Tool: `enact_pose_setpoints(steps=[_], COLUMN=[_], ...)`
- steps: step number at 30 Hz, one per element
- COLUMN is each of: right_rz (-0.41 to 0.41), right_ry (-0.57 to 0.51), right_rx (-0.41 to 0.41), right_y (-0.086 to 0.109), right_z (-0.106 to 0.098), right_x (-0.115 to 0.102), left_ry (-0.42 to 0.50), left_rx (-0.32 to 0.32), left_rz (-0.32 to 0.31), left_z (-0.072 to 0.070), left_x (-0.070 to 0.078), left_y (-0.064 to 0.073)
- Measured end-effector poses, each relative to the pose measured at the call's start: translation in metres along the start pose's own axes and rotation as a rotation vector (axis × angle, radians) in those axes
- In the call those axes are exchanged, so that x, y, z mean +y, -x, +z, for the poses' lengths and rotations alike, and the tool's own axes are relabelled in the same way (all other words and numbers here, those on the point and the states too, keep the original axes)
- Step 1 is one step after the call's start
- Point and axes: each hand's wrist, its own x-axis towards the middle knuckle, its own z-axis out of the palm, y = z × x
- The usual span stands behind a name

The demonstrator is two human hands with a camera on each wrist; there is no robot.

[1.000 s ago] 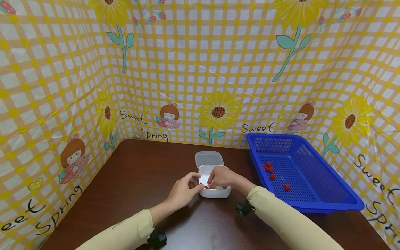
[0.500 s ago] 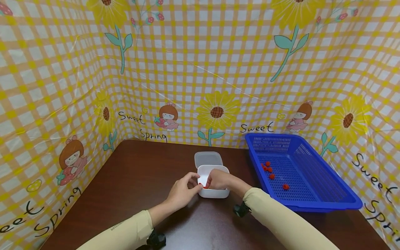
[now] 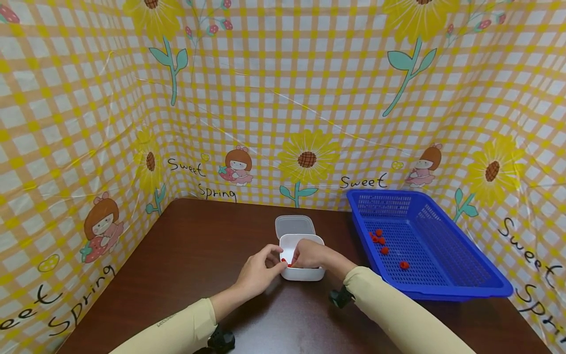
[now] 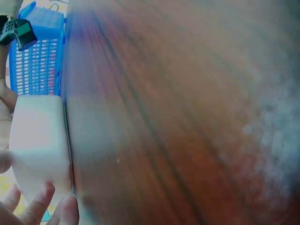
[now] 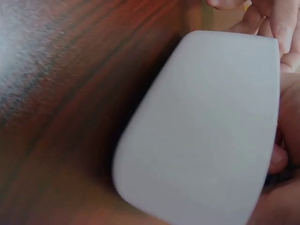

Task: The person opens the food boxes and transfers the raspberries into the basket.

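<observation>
A white plastic box [image 3: 302, 274] with its translucent lid [image 3: 295, 226] folded back stands mid-table. My left hand [image 3: 258, 269] holds its left corner, thumb by the near rim and fingers spread along the side. Inside the box, my right hand [image 3: 309, 253] reaches down with bent fingers beside small red raspberries [image 3: 289, 265]. The near wall hides its fingertips, so whether they pinch a berry is unclear. In the left wrist view the box wall [image 4: 40, 136] has fingers [image 4: 42, 201] next to it. The box's outer wall [image 5: 201, 122] fills much of the right wrist view.
A blue perforated basket [image 3: 464, 290] stands to the right, with several raspberries [image 3: 384, 250] scattered toward its left side. Dark brown wood forms the table [image 3: 212, 236]. Checked sunflower cloth [image 3: 265, 113] hangs behind and along both sides.
Over the last second the right hand has shifted slightly left inside the box, nearer the red berries. The left hand keeps its place at the corner. The whole view has shifted a little.
</observation>
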Motion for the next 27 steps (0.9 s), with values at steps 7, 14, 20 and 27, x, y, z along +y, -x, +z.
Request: enact_pose_setpoints(steps=[7, 14, 20, 27], right_rz=[-0.05, -0.003, 0.038, 0.061], right_ry=[0.206, 0.373, 0.421, 0.411], right_rx=[0.005, -0.049, -0.113, -0.196], right_y=[-0.001, 0.0, 0.0, -0.003], right_z=[-0.01, -0.015, -0.019, -0.02], right_x=[-0.007, -0.015, -0.02, -0.017], left_ry=[0.017, 0.008, 0.0, 0.01], left_rx=[-0.01, -0.005, 0.0, -0.005], left_rz=[-0.013, -0.026, -0.022, -0.019], left_z=[0.0, 0.001, 0.003, 0.002], left_x=[0.0, -0.001, -0.002, -0.002], left_y=[-0.001, -0.001, -0.001, -0.002])
